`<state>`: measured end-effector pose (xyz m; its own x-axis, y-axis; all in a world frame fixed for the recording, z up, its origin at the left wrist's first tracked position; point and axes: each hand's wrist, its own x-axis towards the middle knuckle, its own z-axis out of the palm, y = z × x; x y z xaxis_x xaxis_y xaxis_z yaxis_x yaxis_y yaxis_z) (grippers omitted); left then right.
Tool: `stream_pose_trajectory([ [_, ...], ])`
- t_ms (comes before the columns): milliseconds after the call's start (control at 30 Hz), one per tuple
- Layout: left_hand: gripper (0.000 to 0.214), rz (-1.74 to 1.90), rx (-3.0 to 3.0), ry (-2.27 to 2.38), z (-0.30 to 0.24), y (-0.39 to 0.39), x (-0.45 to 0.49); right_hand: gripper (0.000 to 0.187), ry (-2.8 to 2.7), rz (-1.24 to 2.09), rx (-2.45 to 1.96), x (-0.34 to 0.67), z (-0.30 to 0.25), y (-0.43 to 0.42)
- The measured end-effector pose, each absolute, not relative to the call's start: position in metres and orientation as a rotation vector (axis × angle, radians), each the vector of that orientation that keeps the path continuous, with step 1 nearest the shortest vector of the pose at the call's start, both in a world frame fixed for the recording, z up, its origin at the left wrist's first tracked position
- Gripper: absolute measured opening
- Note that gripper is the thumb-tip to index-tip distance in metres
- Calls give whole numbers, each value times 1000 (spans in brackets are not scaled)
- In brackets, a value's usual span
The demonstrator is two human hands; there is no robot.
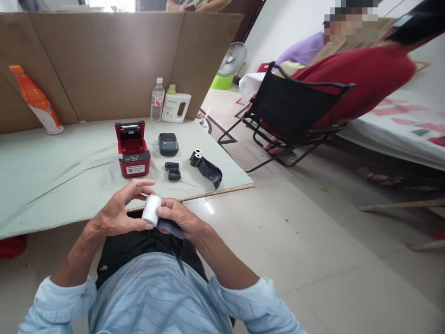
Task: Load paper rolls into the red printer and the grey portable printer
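Over my lap, at the table's front edge, I hold a white paper roll in both hands. My left hand curves around its left side, thumb at the bottom end and fingers at the top. My right hand pinches the roll's right side, and a strip of black film hangs down below it. Just beyond the hands stands a red label printer with its lid raised. To its right are a small dark printer, short black rolls and black ribbon rolls with a loose tail.
A cardboard screen backs the table. Against it stand a leaning orange bottle, a clear water bottle and a white jug. On the right, a person in red sits on a black chair; a fan stands behind.
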<state>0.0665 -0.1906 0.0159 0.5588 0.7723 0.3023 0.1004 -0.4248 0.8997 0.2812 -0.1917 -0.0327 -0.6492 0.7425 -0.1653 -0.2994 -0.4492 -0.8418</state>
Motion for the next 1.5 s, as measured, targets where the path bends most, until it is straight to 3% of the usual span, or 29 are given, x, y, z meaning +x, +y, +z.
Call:
stream_pose_trajectory([
  [133,54,639,2328,848,41,-195,72,47,-1237,1943,-814,281,-25,-189],
  [200,50,572,2407,893,44,-199,75,45,-1263,1856,-803,280,-25,-189],
  [367,87,865,2029,757,13,-199,68,56,-1097,2127,-673,279,-35,-193],
  [433,93,959,1866,725,1,-197,64,62,-1055,2165,-653,279,-39,-195],
  [533,92,929,1939,734,3,-196,63,66,-1059,2137,-689,278,-40,-195],
  [700,67,582,2465,870,30,-201,71,57,-1186,1965,-863,279,-34,-194],
  [900,94,817,2158,814,9,-201,67,64,-1089,2104,-746,281,-39,-194],
  [1033,91,892,1975,797,-2,-199,63,63,-1086,2125,-704,286,-37,-194],
  [1500,93,840,2176,815,22,-205,50,43,-1255,2148,-782,305,-9,-202],
])
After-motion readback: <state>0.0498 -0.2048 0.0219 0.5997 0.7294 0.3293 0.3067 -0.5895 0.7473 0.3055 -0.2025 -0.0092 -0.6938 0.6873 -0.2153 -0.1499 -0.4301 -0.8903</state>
